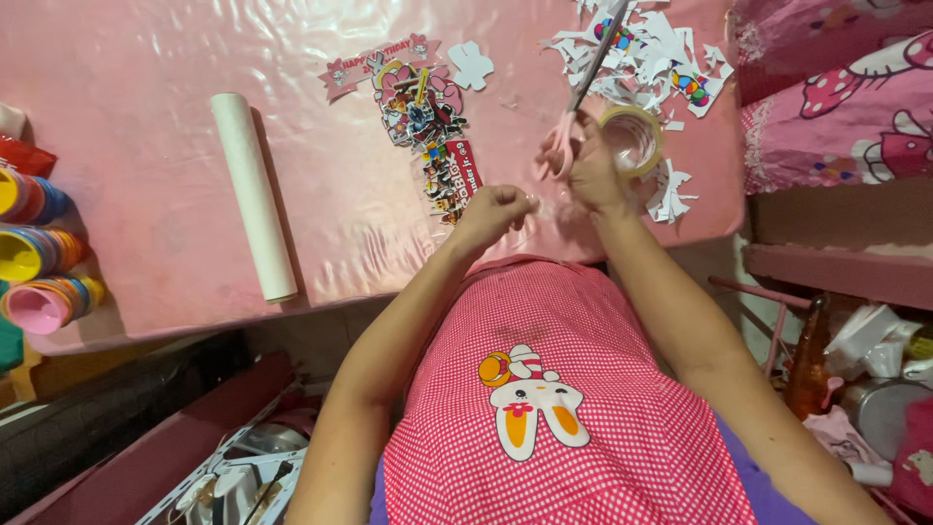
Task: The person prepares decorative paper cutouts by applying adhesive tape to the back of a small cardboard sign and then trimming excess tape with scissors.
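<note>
My right hand [595, 170] grips a pair of pink-handled scissors [583, 92] whose blades point away across the pink table [146, 117]. A roll of clear tape [632, 138] lies right beside that hand. My left hand [498, 210] is closed in a fist just left of it, pinching something too small to make out, possibly a strip of tape. Colourful paper cutouts [428, 117] with cartoon figures and a banner lie just beyond my left hand.
A white paper roll [253, 194] lies on the table's left half. Stacked coloured plastic cups [39, 253] lie at the left edge. White paper scraps [651, 49] pile at the far right. Pink printed fabric [846, 97] and cluttered bottles [807, 360] stand to the right.
</note>
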